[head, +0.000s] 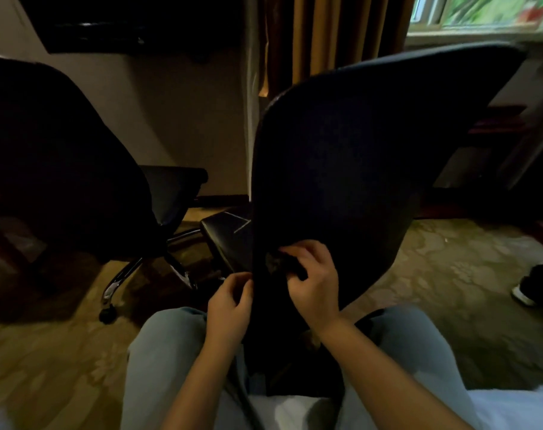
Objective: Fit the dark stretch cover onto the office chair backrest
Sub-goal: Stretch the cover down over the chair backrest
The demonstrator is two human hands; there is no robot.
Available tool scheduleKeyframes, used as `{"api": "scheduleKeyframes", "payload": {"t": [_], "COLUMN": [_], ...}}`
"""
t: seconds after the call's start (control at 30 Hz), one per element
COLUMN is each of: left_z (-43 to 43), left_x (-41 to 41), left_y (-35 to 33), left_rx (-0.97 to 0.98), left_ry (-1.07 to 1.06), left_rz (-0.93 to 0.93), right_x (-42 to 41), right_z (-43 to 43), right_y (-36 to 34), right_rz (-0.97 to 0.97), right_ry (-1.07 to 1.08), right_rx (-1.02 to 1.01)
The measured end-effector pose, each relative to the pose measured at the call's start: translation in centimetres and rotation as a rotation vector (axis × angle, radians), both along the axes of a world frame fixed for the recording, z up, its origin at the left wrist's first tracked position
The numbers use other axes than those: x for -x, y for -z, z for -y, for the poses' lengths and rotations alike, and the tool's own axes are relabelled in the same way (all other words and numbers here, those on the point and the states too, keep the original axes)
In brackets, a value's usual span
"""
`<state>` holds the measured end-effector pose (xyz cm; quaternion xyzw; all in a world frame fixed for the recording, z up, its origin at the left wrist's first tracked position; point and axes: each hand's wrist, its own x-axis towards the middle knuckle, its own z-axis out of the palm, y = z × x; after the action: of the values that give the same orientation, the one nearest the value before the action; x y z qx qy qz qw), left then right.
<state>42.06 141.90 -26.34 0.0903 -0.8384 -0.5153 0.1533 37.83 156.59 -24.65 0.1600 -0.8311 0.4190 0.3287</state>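
Note:
The office chair's backrest (350, 156) stands in front of my knees, seen from behind, wrapped in the dark stretch cover (372, 119). My left hand (229, 302) pinches the cover's lower left edge beside the seat (226, 240). My right hand (313, 280) grips a bunched fold of the cover at the bottom of the backrest. The cover's lowest hem is lost in shadow between my legs.
A second dark office chair (62, 169) with a chrome wheeled base (115, 287) stands to the left. Patterned carpet (450, 268) covers the floor. Another person's shoe (524, 293) shows at the right edge. Curtains (326, 35) and a window lie behind.

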Motion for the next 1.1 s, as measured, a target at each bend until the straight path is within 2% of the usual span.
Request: {"api": "scheduleKeyframes", "payload": {"t": [0.13,0.2,0.33,0.47,0.53,0.6,0.7,0.77,0.9,0.97,1.1], "left_z": [-0.2,-0.4,-0.7,-1.0,-1.3,-1.7,-2.2,-2.5,-2.7,-2.9,-3.1], "left_x": [-0.2,-0.3,-0.1,0.5,0.6,0.9,1.7,2.2,3.1,3.1,2.6], "left_y": [-4.4,-6.7,-10.9,-15.2,-17.4,-19.6,-22.0,-22.8,-23.3,-23.6,-23.4], "left_rx": [-0.04,-0.044,0.031,0.136,0.172,0.228,0.25,0.263,0.409,0.417,0.422], "left_ry": [0.01,0.027,0.057,0.076,0.091,0.087,0.119,0.181,0.085,0.048,0.041], "left_rz": [-0.097,-0.178,-0.337,-0.459,-0.51,-0.61,-0.67,-0.639,-0.636,-0.637,-0.697], "right_x": [-0.1,0.1,0.2,0.5,0.9,0.9,0.3,0.0,0.3,0.9,3.6], "right_z": [0.1,-0.2,-1.0,-2.9,-4.1,-4.4,-2.8,-2.0,-2.8,-4.2,-8.7], "right_y": [2.7,1.8,-5.9,-16.5,-20.7,-23.3,-24.2,-23.9,-24.8,-25.1,-25.5], "right_rz": [0.132,0.111,-0.11,-0.444,-0.537,-0.534,-0.445,-0.395,-0.372,-0.367,-0.344], "right_ry": [-0.149,-0.173,-0.126,0.071,0.172,0.16,-0.029,-0.092,-0.128,-0.141,-0.007], "right_rx": [-0.231,-0.269,-0.179,-0.013,0.106,0.109,-0.209,-0.331,-0.299,-0.237,-0.116]}}
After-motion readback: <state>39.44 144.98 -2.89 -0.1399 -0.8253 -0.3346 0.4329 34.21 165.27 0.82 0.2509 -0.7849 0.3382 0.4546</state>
